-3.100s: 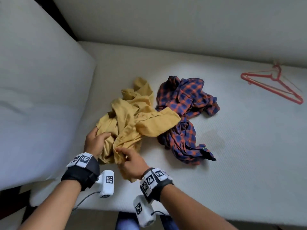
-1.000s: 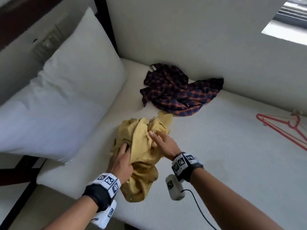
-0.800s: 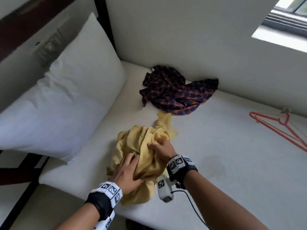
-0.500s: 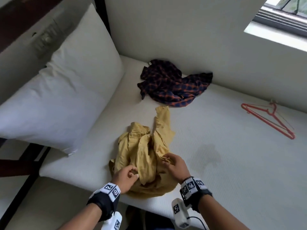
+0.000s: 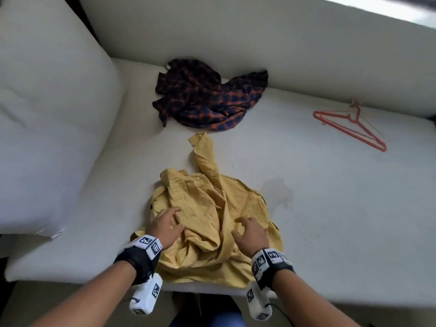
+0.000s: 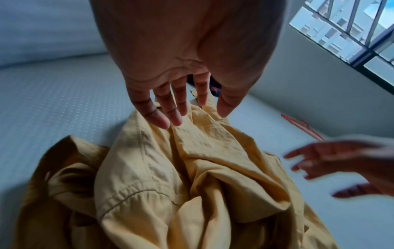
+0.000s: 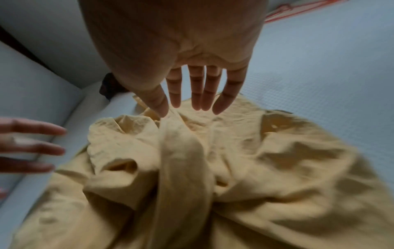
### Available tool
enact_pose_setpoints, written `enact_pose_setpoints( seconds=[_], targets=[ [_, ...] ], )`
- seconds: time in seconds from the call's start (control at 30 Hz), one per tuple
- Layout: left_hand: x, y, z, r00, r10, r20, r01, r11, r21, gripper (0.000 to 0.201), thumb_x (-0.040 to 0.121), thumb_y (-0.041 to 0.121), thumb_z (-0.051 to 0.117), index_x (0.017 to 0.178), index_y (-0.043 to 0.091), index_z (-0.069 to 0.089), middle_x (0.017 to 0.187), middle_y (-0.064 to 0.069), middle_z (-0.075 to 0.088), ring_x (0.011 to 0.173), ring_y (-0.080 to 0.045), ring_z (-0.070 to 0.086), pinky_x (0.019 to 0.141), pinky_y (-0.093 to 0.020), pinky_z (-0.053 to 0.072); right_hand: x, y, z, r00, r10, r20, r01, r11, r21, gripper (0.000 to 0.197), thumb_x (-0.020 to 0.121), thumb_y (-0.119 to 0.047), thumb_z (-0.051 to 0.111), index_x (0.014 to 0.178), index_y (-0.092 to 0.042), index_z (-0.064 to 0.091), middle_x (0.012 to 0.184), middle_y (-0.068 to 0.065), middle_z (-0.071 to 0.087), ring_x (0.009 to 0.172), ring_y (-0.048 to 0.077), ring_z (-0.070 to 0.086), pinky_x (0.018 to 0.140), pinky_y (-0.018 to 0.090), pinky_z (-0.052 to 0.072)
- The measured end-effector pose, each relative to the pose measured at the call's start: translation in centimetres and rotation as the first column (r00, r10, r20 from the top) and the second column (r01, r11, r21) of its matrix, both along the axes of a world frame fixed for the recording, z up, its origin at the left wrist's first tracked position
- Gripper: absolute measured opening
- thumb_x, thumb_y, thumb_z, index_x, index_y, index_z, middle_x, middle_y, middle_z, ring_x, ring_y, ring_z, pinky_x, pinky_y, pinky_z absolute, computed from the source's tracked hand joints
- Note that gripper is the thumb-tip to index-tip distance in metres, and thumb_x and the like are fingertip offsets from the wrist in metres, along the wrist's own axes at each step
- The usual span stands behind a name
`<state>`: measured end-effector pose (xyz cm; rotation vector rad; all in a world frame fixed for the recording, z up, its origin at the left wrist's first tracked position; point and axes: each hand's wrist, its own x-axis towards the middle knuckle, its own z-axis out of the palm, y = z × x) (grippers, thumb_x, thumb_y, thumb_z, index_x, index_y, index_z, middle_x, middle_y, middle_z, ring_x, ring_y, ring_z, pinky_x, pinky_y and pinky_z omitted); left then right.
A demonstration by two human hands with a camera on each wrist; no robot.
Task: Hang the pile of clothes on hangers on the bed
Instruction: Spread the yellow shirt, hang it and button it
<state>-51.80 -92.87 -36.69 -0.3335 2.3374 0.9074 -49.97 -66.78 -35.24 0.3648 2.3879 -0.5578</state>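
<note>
A crumpled yellow shirt (image 5: 212, 215) lies at the near edge of the white bed (image 5: 330, 208), one sleeve stretched away toward the wall. My left hand (image 5: 165, 224) hovers over its left part with fingers (image 6: 170, 111) straight and spread, tips close to the cloth (image 6: 192, 168). My right hand (image 5: 249, 232) is over the right part, fingers (image 7: 204, 94) also straight, holding nothing. A dark blue and orange plaid shirt (image 5: 207, 95) lies bunched by the wall. A red hanger (image 5: 349, 126) lies on the bed at the far right.
A large white pillow (image 5: 47, 114) fills the left side. The pale wall (image 5: 259, 38) runs behind the bed, with a window (image 6: 349, 30) above it. The bed's front edge is just below my wrists.
The yellow shirt has been pulled toward the near edge and spread wider. Both hands have let go of it and now have their fingers straight above it.
</note>
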Motion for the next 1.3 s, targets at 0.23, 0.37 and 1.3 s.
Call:
enact_pose_setpoints(
  seconds=[0.23, 0.37, 1.3],
  targets=[
    [-1.7, 1.5, -6.8, 0.990, -0.111, 0.082, 0.113, 0.993, -0.019, 0.075, 0.082, 0.042, 0.069, 0.147, 0.035, 0.031, 0.144, -0.004, 0.046, 0.115, -0.023, 0.057, 0.096, -0.038, 0.049, -8.3, -4.1, -6.9, 0.992, -0.127, 0.015, 0.128, 0.976, -0.175, 0.059, 0.092, -0.035, 0.062, 0.146, -0.025, 0.040, 0.134, 0.007, 0.060, 0.120, 0.029, 0.058, 0.093, 0.036, 0.049],
    [-1.8, 2.0, -8.4, 0.998, 0.007, 0.068, -0.006, 1.000, -0.021, 0.085, 0.078, 0.047, 0.077, 0.148, 0.028, 0.032, 0.129, -0.007, 0.054, 0.110, -0.025, 0.060, 0.093, -0.034, 0.049, -8.4, -5.9, -7.5, 0.971, -0.237, 0.035, 0.235, 0.915, -0.327, 0.039, 0.083, -0.016, 0.059, 0.118, -0.029, 0.068, 0.101, -0.001, 0.074, 0.093, 0.022, 0.069, 0.072, 0.030, 0.053],
    [-5.5, -12.1, 11.6, 0.653, 0.473, -0.591, -0.582, 0.813, 0.008, 0.033, 0.078, -0.009, 0.054, 0.092, 0.012, 0.074, 0.100, -0.014, 0.065, 0.088, -0.032, 0.063, 0.083, -0.028, 0.046, -17.9, 1.3, 10.7, 0.538, -0.657, -0.529, 0.384, 0.749, -0.540, 0.040, 0.094, -0.016, 0.047, 0.126, -0.031, 0.065, 0.099, -0.007, 0.068, 0.084, 0.014, 0.058, 0.078, 0.030, 0.050]
  ],
)
